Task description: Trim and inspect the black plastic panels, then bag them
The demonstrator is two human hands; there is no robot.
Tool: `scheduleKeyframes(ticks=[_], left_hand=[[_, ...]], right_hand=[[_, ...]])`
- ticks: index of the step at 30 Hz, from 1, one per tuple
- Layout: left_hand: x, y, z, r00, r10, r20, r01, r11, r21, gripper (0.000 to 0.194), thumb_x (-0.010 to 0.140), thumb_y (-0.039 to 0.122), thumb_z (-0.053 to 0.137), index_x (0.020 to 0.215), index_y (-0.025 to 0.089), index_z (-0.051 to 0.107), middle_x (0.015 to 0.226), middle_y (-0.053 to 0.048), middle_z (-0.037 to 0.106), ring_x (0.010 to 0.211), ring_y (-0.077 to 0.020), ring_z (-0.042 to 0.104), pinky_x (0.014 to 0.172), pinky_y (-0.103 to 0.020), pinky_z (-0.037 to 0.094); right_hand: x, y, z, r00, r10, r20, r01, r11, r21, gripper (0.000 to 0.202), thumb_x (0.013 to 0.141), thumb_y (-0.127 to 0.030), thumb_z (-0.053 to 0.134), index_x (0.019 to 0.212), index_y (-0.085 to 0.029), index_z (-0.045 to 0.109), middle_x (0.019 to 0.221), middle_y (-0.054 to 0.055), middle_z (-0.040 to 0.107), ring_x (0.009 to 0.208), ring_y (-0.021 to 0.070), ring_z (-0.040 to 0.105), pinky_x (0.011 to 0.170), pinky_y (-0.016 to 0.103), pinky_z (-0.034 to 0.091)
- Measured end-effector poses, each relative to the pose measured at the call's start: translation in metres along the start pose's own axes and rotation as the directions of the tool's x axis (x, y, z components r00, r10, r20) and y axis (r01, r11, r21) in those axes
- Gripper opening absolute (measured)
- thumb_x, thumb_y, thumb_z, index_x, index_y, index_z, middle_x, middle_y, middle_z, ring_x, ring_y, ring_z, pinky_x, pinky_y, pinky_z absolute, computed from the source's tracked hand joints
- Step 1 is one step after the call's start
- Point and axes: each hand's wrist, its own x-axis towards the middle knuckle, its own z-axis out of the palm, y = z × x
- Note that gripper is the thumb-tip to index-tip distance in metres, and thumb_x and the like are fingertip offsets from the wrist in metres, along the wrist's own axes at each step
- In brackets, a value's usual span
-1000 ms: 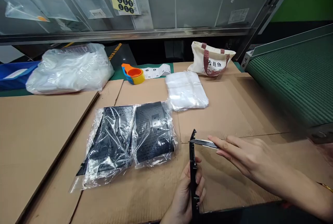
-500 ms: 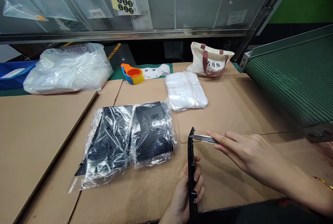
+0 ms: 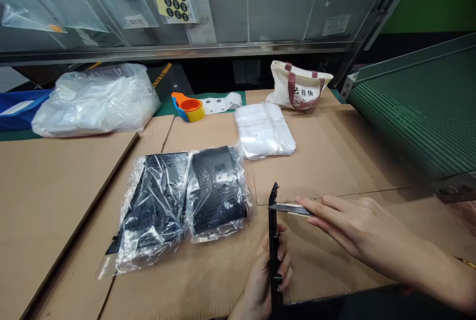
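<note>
My left hand is closed around a thin black plastic panel, held on edge so that its narrow side faces me. My right hand pinches a utility knife with a pointed metal blade. The blade lies across the panel's upper part, its tip just past the edge; whether it cuts in cannot be made out. Left of my hands, two black perforated panels in clear plastic bags lie side by side on the cardboard.
Behind lie a stack of clear bags, a colourful tape dispenser, a printed paper strip and a canvas bag. A large plastic-wrapped bundle sits back left. A green conveyor belt rises at right.
The knife blade has slid down along the panel's edge toward me, with my right hand moving slightly lower. My left hand keeps its hold on the panel.
</note>
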Motion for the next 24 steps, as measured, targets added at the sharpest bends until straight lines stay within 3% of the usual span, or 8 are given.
scheduleKeyframes(ticks=[5, 9, 11, 12, 14, 17, 21, 24], left_hand=[[0.000, -0.002, -0.002, 1.000, 0.017, 0.017, -0.017, 0.999, -0.029, 0.029, 0.087, 0.041, 0.063, 0.107, 0.020, 0.060, 0.062, 0.007, 0.040, 0.036, -0.0019, 0.021, 0.030, -0.015, 0.018], [0.001, -0.006, -0.008, 1.000, 0.016, 0.009, -0.016, 1.000, -0.017, 0.032, 0.089, 0.047, 0.059, 0.107, 0.020, 0.057, 0.062, 0.007, 0.039, 0.037, -0.0018, 0.023, 0.033, -0.014, 0.022], [0.001, -0.006, -0.009, 1.000, 0.025, 0.000, -0.025, 0.999, -0.024, 0.032, 0.089, 0.045, 0.060, 0.108, 0.020, 0.057, 0.063, 0.008, 0.040, 0.036, -0.0018, 0.025, 0.033, -0.014, 0.024], [0.000, -0.005, -0.008, 0.999, 0.021, -0.024, -0.022, 0.999, -0.028, 0.031, 0.088, 0.042, 0.062, 0.109, 0.020, 0.057, 0.063, 0.008, 0.042, 0.036, -0.0018, 0.026, 0.033, -0.014, 0.026], [-0.002, -0.002, -0.005, 0.995, 0.000, -0.100, -0.004, 0.999, -0.033, 0.029, 0.086, 0.038, 0.065, 0.108, 0.020, 0.059, 0.063, 0.006, 0.048, 0.036, -0.0026, 0.033, 0.035, -0.015, 0.033], [-0.009, 0.004, 0.002, 0.966, -0.074, -0.247, 0.069, 0.997, -0.025, 0.024, 0.085, 0.031, 0.068, 0.106, 0.021, 0.062, 0.072, 0.002, 0.063, 0.051, -0.0085, 0.057, 0.054, -0.021, 0.052], [-0.019, 0.011, 0.013, 0.940, -0.097, -0.328, 0.103, 0.995, 0.001, 0.034, 0.078, 0.024, 0.075, 0.110, 0.022, 0.065, 0.090, -0.003, 0.073, 0.082, -0.0205, 0.071, 0.087, -0.035, 0.055], [-0.025, 0.015, 0.024, 0.967, -0.023, -0.252, 0.034, 0.999, 0.042, 0.057, 0.070, 0.023, 0.080, 0.124, 0.023, 0.061, 0.100, -0.004, 0.075, 0.108, -0.0285, 0.066, 0.104, -0.043, 0.046]], right_hand=[[0.000, 0.003, 0.001, 0.999, 0.053, 0.006, -0.053, 0.998, 0.042, 0.036, 0.103, -0.033, 0.035, 0.126, -0.019, 0.060, 0.073, 0.001, 0.067, 0.051, 0.0118, 0.061, 0.043, 0.025, 0.037], [-0.004, 0.000, -0.005, 0.996, 0.060, 0.064, -0.082, 0.901, 0.425, 0.032, 0.102, -0.031, 0.039, 0.124, -0.027, 0.062, 0.098, 0.004, 0.074, 0.080, 0.0153, 0.071, 0.067, 0.023, 0.056], [-0.010, -0.001, -0.006, 0.975, 0.221, -0.018, -0.167, 0.785, 0.597, 0.025, 0.099, -0.031, 0.047, 0.119, -0.030, 0.062, 0.100, 0.003, 0.073, 0.080, 0.0161, 0.071, 0.069, 0.024, 0.057], [-0.014, -0.001, -0.004, 0.936, 0.342, -0.082, -0.199, 0.708, 0.678, 0.020, 0.097, -0.030, 0.052, 0.115, -0.031, 0.061, 0.095, 0.001, 0.073, 0.073, 0.0149, 0.070, 0.064, 0.024, 0.057], [-0.022, 0.002, 0.002, 0.802, 0.569, -0.184, -0.198, 0.543, 0.816, 0.012, 0.093, -0.029, 0.059, 0.105, -0.032, 0.060, 0.082, -0.003, 0.069, 0.057, 0.0113, 0.063, 0.053, 0.021, 0.053], [-0.035, 0.014, 0.023, 0.633, 0.755, -0.170, -0.205, 0.376, 0.904, 0.008, 0.090, -0.034, 0.064, 0.095, -0.029, 0.060, 0.075, -0.003, 0.065, 0.053, 0.0102, 0.057, 0.047, 0.019, 0.047], [-0.052, 0.037, 0.067, 0.546, 0.838, 0.023, -0.425, 0.253, 0.869, 0.034, 0.081, -0.054, 0.067, 0.078, -0.021, 0.066, 0.071, 0.004, 0.068, 0.065, 0.0167, 0.062, 0.061, 0.027, 0.052], [-0.060, 0.050, 0.100, 0.532, 0.831, 0.164, -0.507, 0.158, 0.848, 0.043, 0.076, -0.063, 0.066, 0.082, -0.020, 0.068, 0.079, 0.007, 0.070, 0.076, 0.0221, 0.065, 0.073, 0.034, 0.054]])
